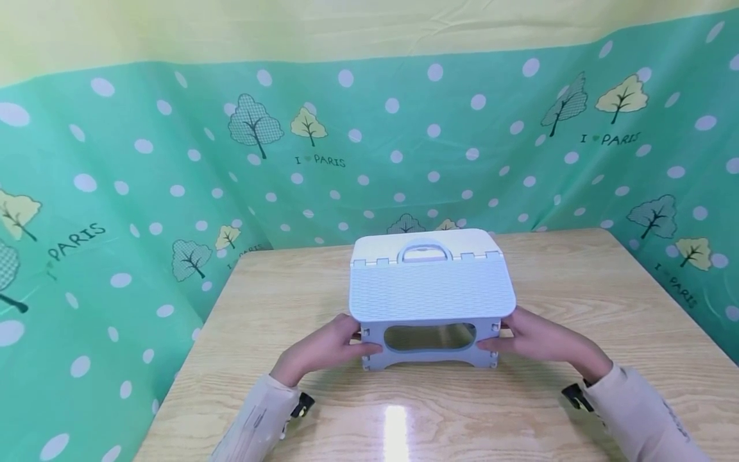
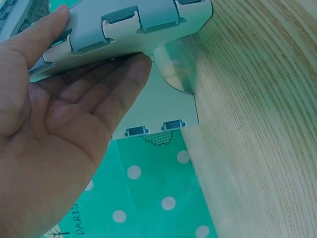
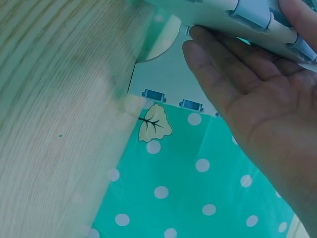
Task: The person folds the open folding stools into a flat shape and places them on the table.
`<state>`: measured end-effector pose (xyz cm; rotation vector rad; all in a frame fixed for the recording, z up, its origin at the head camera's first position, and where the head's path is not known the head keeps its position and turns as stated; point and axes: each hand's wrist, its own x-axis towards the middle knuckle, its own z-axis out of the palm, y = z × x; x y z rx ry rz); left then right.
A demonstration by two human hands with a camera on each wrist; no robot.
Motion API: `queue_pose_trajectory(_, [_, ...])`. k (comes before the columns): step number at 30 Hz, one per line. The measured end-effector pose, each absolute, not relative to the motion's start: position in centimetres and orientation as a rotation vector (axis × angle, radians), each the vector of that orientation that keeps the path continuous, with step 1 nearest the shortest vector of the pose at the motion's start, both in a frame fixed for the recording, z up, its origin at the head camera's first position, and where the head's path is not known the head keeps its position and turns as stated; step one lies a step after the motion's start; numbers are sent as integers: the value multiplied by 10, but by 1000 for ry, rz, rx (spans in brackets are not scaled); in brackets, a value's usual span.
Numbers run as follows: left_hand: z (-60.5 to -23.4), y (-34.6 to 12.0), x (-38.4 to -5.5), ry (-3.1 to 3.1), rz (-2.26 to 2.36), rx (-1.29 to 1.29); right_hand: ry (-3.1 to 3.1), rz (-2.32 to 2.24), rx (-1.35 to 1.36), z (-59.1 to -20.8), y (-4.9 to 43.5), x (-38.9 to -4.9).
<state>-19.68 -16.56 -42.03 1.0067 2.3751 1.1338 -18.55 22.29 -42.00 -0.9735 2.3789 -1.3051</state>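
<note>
A folding step stool [image 1: 430, 292] stands unfolded on the table, its top part white and part pale blue with a woven texture. A carry handle [image 1: 426, 250] lies across the top. My left hand [image 1: 331, 346] grips the left edge of the front leg panel [image 1: 430, 357], thumb in front and fingers behind. At the panel's right edge, my right hand [image 1: 539, 337] pinches it the same way. The left wrist view shows straight fingers [image 2: 121, 84] along the panel's inner face, and the right wrist view shows the other hand's fingers [image 3: 218, 69] likewise. Behind them stands the opposite leg panel [image 3: 163, 79].
The wooden table [image 1: 277, 289] extends around the stool on all sides. Behind and beside it hangs a green curtain [image 1: 392, 160] with white dots and printed trees. Black wrist straps [image 1: 577, 398] show below the sleeves. Light glares on the table [image 1: 396, 430] in front.
</note>
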Motion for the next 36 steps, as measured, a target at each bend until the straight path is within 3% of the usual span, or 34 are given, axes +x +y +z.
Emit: queue_pose_trajectory(36, [-422, -165, -197, 2367, 1146, 1023, 2378, -1297, -1019, -423, 225, -188])
